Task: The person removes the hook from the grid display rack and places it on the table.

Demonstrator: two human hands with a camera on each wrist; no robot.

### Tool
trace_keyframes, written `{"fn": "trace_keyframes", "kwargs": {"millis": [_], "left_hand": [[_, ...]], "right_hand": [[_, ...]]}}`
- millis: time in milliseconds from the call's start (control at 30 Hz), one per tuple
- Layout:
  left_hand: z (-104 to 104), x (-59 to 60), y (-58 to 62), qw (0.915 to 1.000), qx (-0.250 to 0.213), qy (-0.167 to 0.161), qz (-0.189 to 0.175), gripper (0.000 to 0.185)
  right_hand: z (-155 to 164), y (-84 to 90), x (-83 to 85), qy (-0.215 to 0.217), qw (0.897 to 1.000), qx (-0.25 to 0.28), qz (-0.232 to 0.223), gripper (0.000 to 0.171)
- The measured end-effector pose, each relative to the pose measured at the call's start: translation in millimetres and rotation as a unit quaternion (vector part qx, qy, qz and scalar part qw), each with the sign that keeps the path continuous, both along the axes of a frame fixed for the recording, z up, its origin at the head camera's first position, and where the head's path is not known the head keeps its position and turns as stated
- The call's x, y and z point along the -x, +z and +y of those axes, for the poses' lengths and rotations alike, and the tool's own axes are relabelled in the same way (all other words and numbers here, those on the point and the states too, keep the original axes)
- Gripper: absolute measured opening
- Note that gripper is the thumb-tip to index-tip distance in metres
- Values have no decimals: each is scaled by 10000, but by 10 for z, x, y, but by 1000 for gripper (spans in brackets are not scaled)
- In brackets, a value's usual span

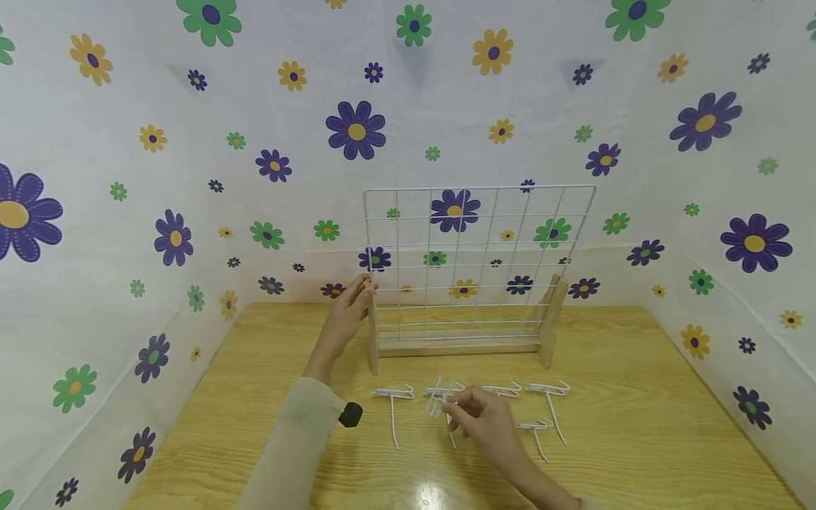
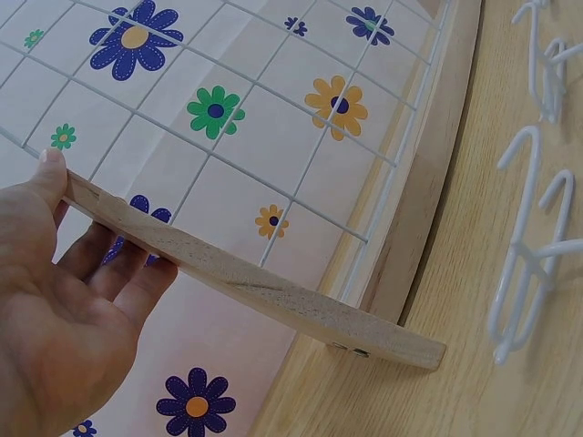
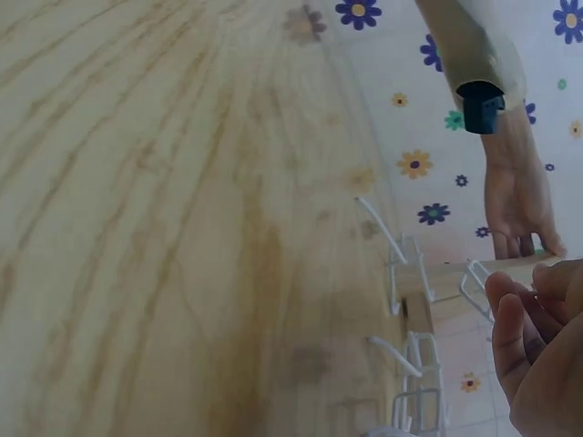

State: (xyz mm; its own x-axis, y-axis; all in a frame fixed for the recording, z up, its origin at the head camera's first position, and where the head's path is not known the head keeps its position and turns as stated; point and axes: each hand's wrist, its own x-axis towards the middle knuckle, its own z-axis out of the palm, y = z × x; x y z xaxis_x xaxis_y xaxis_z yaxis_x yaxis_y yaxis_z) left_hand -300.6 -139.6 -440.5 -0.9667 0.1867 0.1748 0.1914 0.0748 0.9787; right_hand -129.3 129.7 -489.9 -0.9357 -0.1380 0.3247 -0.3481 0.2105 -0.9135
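Note:
A white wire grid panel [image 1: 480, 265] stands upright in a wooden stand [image 1: 459, 348]. At the stand's left end, my left hand [image 1: 349, 306] grips the top of the side post [image 2: 237, 270]; its thumb lies on one side and the fingers on the other. Over the table in front of the grid, my right hand [image 1: 487, 428] pinches a white wire hook [image 1: 435, 400], blurred in the head view and partly covered by fingers in the right wrist view. Several more white hooks, one of them a long-armed hook [image 1: 393, 418], lie in front of the stand.
A smaller-looking hook [image 1: 537, 432] lies right of my right hand, near another hook [image 1: 553, 407]. The wooden table [image 1: 255, 397] is bordered by a white flower-printed sheet [image 1: 408, 92] at the back and both sides. A dark wrist camera [image 1: 350, 414] sits on my left sleeve.

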Motion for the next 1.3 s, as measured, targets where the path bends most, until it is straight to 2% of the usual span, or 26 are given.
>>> {"fn": "trace_keyframes", "kwargs": {"millis": [200, 467, 867, 1133, 1300], "left_hand": [[-3, -1, -5, 10000, 75, 17, 42, 54], [-4, 1, -15, 10000, 90, -15, 29, 54], [2, 11, -19, 9999, 136, 16, 21, 55], [-1, 8, -17, 9999, 161, 22, 15, 54], [-2, 9, -19, 9999, 126, 15, 26, 54]], "right_hand": [[-61, -113, 13, 219, 9996, -125, 108, 8], [-128, -160, 23, 194, 9985, -298, -424, 8], [-183, -227, 41, 267, 9947, -569, -811, 11], [-193, -244, 23, 241, 9934, -771, -819, 11], [-202, -225, -1, 203, 9930, -948, -669, 12]]}}
